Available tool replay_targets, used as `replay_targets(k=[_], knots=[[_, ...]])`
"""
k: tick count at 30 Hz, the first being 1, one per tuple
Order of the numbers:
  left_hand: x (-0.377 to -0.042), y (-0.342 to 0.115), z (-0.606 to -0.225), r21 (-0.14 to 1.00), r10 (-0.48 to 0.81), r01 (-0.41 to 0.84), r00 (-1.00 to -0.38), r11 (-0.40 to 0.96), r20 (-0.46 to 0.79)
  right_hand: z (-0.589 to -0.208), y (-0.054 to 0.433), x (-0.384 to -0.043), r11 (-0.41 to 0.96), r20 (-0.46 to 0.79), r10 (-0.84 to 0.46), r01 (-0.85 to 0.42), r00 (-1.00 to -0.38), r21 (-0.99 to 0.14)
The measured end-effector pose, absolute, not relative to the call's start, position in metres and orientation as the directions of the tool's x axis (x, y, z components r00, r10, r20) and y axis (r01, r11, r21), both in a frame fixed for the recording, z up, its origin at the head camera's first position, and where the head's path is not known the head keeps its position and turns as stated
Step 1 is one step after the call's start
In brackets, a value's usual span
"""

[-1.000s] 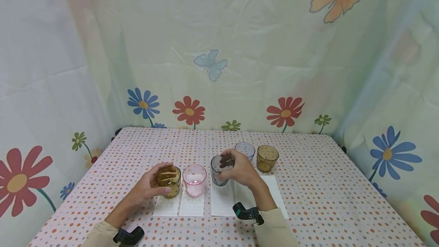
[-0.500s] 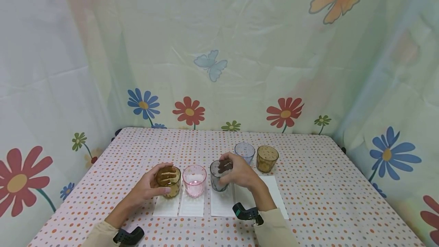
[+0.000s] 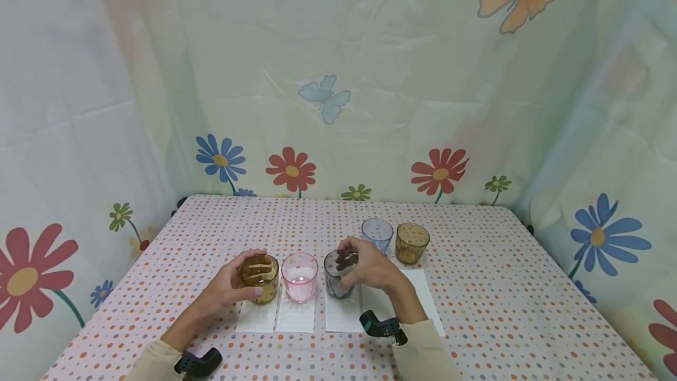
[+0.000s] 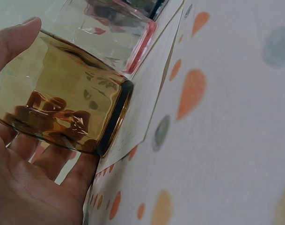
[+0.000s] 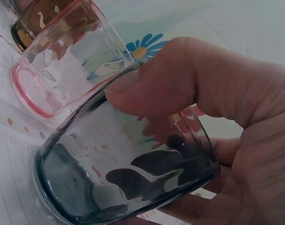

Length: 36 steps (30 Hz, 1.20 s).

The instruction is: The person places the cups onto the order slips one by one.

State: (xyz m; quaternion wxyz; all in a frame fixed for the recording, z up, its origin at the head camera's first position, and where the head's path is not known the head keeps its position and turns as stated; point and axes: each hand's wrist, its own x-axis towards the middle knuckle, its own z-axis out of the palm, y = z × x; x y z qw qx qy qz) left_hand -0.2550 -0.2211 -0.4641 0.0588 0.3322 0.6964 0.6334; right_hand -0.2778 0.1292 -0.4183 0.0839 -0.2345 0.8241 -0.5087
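The person's left hand (image 3: 224,290) grasps an amber glass tumbler (image 3: 268,294), thumb on the near side and fingers round the far side; the tumbler is upright, its base at the far part of the leftmost lined sheet (image 3: 254,321). The right hand (image 3: 372,266) grasps a smoky gray glass tumbler (image 3: 333,282) between thumb and fingers, above the far part of the third lined sheet (image 3: 342,316); whether its base rests fully on the paper, I cannot tell. Between these two, nearer the amber one, a pink-rimmed clear tumbler (image 3: 300,288) stands upright at the second lined sheet (image 3: 295,320). Beyond the right hand, a blue-rimmed clear tumbler (image 3: 376,230) and a brownish-yellow tumbler (image 3: 412,246) stand side by side on the polka-dot tablecloth (image 3: 492,287). Behind the table hangs a curtain (image 3: 391,52) printed with flowers and butterflies.
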Motion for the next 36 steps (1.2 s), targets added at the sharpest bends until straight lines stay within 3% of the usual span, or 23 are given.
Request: replay_targets(k=[23, 36], knots=[[-0.254, -0.220, -0.462, 0.931, 0.509, 0.364, -0.804, 0.015, 0.306, -0.413, 0.134, -0.277, 0.321, -0.023, -0.516, -0.167, -0.857, -0.932], [-0.255, -0.220, -0.464, 0.933, 0.520, 0.360, -0.797, 0.000, 0.307, -0.409, 0.139, -0.275, 0.327, -0.040, -0.525, -0.159, -0.850, -0.932]])
